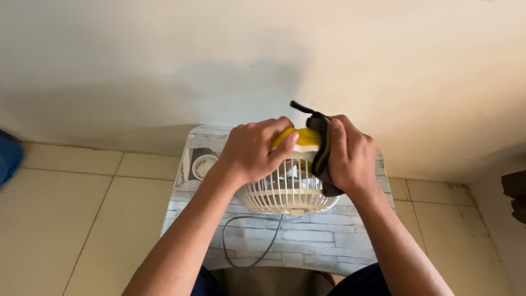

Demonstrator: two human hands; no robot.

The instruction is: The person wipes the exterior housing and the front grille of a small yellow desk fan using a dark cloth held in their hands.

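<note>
A small white fan with a ribbed grille and a yellow top part stands on a low table with a grey brick-pattern top. My left hand grips the yellow top of the fan from the left. My right hand presses a dark cloth with a yellow edge against the fan's right side. A grey cord runs from the fan's base across the table towards me.
A small box printed with a fan picture lies on the table left of the fan. A beige wall rises just behind the table. Tiled floor spreads to both sides, with a blue object at the far left edge.
</note>
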